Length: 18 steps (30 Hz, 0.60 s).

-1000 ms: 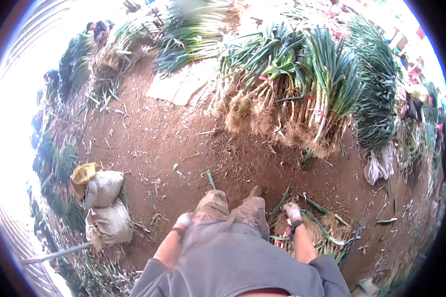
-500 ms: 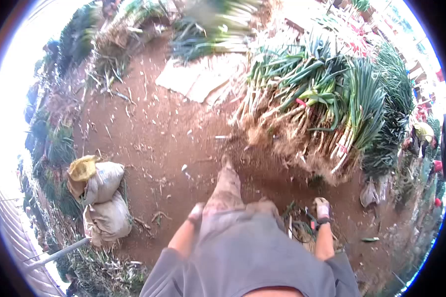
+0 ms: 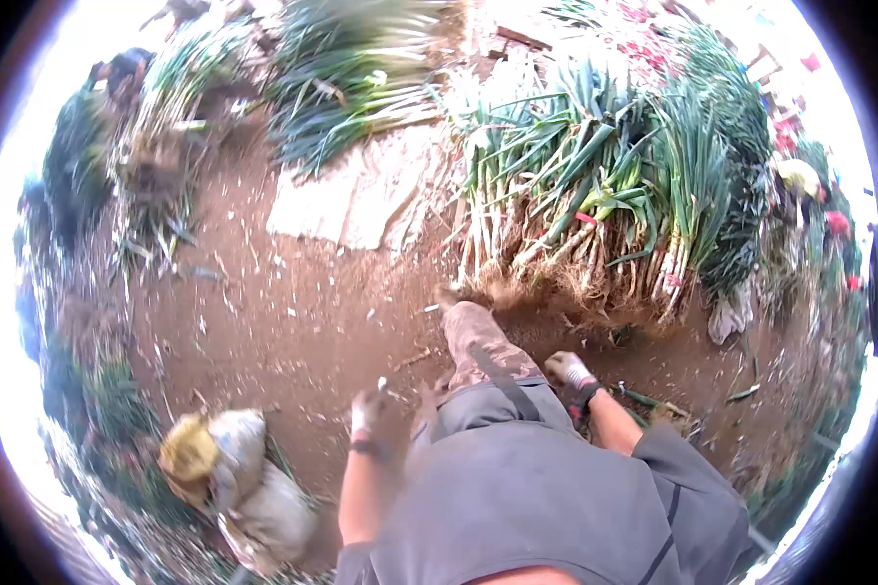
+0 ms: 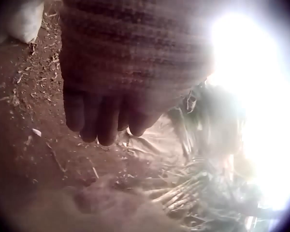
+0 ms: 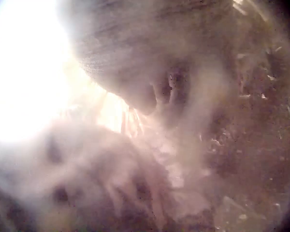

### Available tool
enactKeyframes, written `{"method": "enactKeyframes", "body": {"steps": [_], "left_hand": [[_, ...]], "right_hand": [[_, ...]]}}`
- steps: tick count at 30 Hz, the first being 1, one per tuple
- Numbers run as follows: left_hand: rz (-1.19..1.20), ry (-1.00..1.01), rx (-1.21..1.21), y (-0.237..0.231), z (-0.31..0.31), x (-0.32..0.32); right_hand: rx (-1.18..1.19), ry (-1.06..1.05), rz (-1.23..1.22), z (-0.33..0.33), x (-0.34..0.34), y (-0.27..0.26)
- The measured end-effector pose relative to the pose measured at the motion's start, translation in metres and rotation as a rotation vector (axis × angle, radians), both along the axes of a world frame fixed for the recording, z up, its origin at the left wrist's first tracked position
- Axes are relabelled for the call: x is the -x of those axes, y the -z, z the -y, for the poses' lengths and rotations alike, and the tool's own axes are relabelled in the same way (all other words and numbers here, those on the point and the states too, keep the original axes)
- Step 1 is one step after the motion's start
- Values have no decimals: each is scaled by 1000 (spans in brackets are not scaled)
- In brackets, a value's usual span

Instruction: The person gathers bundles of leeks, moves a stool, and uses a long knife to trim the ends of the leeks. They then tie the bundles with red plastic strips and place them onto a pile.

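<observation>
Both hands wear light gloves and hang beside the body. My left hand (image 3: pixel 367 409) is out over the brown ground, left of the legs; in the left wrist view its fingers (image 4: pixel 106 121) hang loosely with nothing in them. On the other side, my right hand (image 3: pixel 568 369) is held near the thigh, and the right wrist view shows it hazily, with no held thing visible. Ahead stands a pile of long green onions (image 3: pixel 595 185), roots toward me, some tied with red bands. A few green stalks (image 3: pixel 644 400) lie on the ground beyond the right wrist.
Two stuffed sacks (image 3: pixel 273 517) lie at the lower left, with a yellow sack (image 3: pixel 189 448) beside them. A pale sheet (image 3: pixel 361 190) is spread before another onion pile (image 3: pixel 351 78). More bundles line the left side. Plant scraps litter the ground.
The legs have stepped and the body has turned. The left hand has swung out from the leg; the right hand has moved away from the stalks on the ground beside it.
</observation>
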<state>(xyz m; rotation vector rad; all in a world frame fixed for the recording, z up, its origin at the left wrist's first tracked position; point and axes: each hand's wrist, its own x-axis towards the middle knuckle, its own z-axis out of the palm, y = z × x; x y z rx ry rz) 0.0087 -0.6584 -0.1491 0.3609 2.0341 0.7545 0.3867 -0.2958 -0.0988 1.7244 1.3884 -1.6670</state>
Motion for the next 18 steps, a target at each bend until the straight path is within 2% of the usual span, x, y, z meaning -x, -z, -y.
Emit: {"method": "enactKeyframes", "body": {"steps": [1,2,3,4,6,7,9,10,12,14,16,17,18], "left_hand": [[49,-1,108,-2,-1,10],[197,-302,-197,23,17,6],[254,-242,-93,55,37,17],[310,-172,10,63,39,29],[231,-105,105,46,29,57],[222,-110,130,35,14,77],[215,-110,173,17,-4,114],[215,-115,185,11,-14,132],[213,-127,180,-2,-43,172],[210,-136,158,-5,-74,218],[219,-142,127,-4,-110,267],[232,-149,114,-1,-128,289],[253,-166,95,1,-144,312]], "right_hand": [[-78,55,-47,-19,18,7],[-157,105,-93,-37,32,15],[-265,91,-115,-53,39,41],[-222,221,-127,-69,66,28],[-282,264,-144,-96,96,56],[-264,301,-158,-118,123,73],[-171,353,-133,-121,151,88],[-102,235,-4,-134,186,66],[-167,45,-80,-151,235,90],[-265,-253,-79,-177,306,66],[-477,-454,-205,-199,364,41],[-373,-400,-230,-218,397,2],[-457,-349,-201,-224,413,18]]}}
